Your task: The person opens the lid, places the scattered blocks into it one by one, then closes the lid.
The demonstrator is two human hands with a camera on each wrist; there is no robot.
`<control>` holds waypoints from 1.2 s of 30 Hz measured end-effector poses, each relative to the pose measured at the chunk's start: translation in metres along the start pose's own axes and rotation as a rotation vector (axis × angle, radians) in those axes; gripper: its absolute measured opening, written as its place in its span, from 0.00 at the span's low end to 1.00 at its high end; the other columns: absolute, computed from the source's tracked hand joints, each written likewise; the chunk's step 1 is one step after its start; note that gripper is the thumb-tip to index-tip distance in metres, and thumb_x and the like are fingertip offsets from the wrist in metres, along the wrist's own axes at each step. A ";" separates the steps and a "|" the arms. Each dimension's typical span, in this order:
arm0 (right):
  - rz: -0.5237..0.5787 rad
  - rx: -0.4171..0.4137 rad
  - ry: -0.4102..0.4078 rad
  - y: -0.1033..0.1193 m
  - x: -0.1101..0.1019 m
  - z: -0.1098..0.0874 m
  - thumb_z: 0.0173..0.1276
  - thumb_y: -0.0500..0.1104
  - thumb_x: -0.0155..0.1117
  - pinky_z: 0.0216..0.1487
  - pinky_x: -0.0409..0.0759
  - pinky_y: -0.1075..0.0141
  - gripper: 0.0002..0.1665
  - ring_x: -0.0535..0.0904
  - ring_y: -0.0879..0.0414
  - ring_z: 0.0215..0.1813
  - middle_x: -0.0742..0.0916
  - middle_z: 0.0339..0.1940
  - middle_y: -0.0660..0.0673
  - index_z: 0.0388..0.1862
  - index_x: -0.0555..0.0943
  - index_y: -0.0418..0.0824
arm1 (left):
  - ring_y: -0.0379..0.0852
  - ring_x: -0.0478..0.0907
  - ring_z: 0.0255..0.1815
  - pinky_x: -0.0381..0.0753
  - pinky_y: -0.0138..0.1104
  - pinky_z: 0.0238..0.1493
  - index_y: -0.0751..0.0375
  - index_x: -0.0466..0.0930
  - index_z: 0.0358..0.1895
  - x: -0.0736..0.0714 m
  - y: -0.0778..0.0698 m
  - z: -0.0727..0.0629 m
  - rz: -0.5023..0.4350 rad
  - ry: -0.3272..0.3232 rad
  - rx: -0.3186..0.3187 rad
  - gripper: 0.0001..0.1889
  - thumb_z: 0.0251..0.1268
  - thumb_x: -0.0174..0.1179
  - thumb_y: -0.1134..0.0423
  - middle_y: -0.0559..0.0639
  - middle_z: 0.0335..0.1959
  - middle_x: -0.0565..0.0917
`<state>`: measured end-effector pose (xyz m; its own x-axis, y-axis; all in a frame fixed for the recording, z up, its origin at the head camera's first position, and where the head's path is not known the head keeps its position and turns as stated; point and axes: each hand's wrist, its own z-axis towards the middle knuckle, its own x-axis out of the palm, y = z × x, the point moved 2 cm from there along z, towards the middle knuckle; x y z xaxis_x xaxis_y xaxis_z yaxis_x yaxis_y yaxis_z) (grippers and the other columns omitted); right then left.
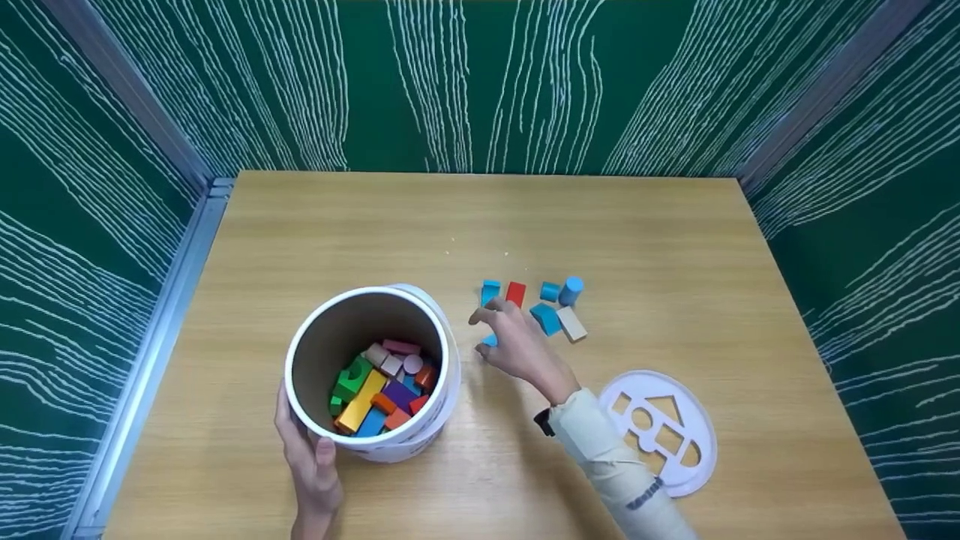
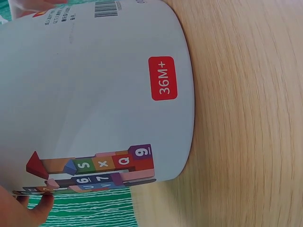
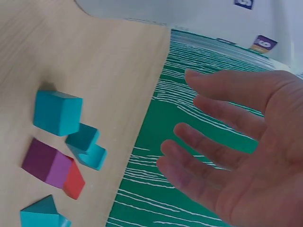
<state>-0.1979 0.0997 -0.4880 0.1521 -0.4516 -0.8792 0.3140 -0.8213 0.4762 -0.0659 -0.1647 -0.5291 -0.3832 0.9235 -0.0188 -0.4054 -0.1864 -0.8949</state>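
My left hand holds the near left side of a white round tub, thumb and fingers spread on its outer wall. Inside lie several colored blocks, among them yellow, green, purple, red and pink ones. In the left wrist view the tub wall fills much of the picture. Over the loose blocks right of the tub, my right hand reaches with fingers apart and nothing in them. A teal block, a purple block and a red block lie on the table beside it.
A white lid with shaped cutouts lies on the wooden table, partly behind the right sleeve. Beyond the right hand stand a blue cylinder and a beige block. Green patterned curtains hang around the table.
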 end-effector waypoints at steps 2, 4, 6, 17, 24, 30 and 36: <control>0.001 0.006 -0.001 -0.003 0.003 0.001 0.55 0.40 0.70 0.42 0.81 0.61 0.19 0.75 0.47 0.47 0.80 0.52 0.40 0.48 0.84 0.43 | 0.52 0.53 0.70 0.55 0.36 0.70 0.62 0.46 0.74 0.000 0.000 0.000 0.005 -0.001 -0.001 0.35 0.63 0.46 0.62 0.57 0.73 0.53; 0.002 0.007 -0.003 -0.006 0.006 0.001 0.56 0.40 0.70 0.39 0.81 0.63 0.18 0.74 0.48 0.45 0.80 0.51 0.40 0.48 0.84 0.42 | 0.52 0.53 0.70 0.55 0.36 0.70 0.63 0.47 0.74 0.001 -0.001 0.001 0.001 -0.001 0.004 0.35 0.63 0.46 0.62 0.57 0.73 0.53; 0.001 0.006 -0.006 -0.010 0.010 0.002 0.56 0.40 0.69 0.36 0.80 0.65 0.18 0.75 0.48 0.44 0.81 0.50 0.40 0.47 0.84 0.42 | 0.52 0.53 0.70 0.55 0.35 0.70 0.64 0.47 0.74 0.001 -0.001 0.001 -0.004 0.000 0.010 0.35 0.63 0.46 0.62 0.58 0.73 0.53; 0.011 0.003 -0.038 -0.024 0.025 0.005 0.54 0.37 0.69 0.36 0.79 0.61 0.16 0.77 0.47 0.46 0.81 0.47 0.40 0.44 0.84 0.40 | 0.54 0.52 0.71 0.55 0.34 0.70 0.66 0.46 0.73 0.002 0.001 0.002 -0.060 -0.002 0.033 0.35 0.65 0.47 0.59 0.60 0.73 0.53; 0.051 0.060 0.020 -0.027 0.034 0.010 0.55 0.35 0.69 0.44 0.80 0.57 0.17 0.73 0.46 0.51 0.79 0.52 0.40 0.46 0.84 0.39 | 0.57 0.52 0.70 0.56 0.36 0.70 0.67 0.46 0.73 0.000 0.002 0.004 -0.096 -0.001 0.060 0.36 0.66 0.47 0.58 0.61 0.73 0.52; 0.074 0.137 0.097 -0.030 0.045 0.015 0.57 0.35 0.68 0.50 0.79 0.55 0.19 0.73 0.46 0.52 0.79 0.55 0.39 0.49 0.83 0.38 | 0.55 0.53 0.70 0.56 0.35 0.70 0.66 0.46 0.73 -0.001 0.001 0.003 -0.066 -0.002 0.041 0.35 0.66 0.46 0.59 0.60 0.73 0.53; 0.072 0.162 0.110 -0.035 0.051 0.016 0.56 0.34 0.69 0.50 0.80 0.56 0.19 0.75 0.47 0.48 0.80 0.50 0.39 0.49 0.83 0.36 | 0.53 0.53 0.70 0.56 0.33 0.69 0.66 0.46 0.73 -0.001 0.002 0.003 -0.044 0.000 0.025 0.35 0.65 0.46 0.60 0.59 0.73 0.52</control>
<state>-0.2157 0.0997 -0.5496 0.2731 -0.4777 -0.8350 0.1451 -0.8376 0.5266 -0.0689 -0.1670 -0.5294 -0.3646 0.9309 0.0208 -0.4430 -0.1538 -0.8832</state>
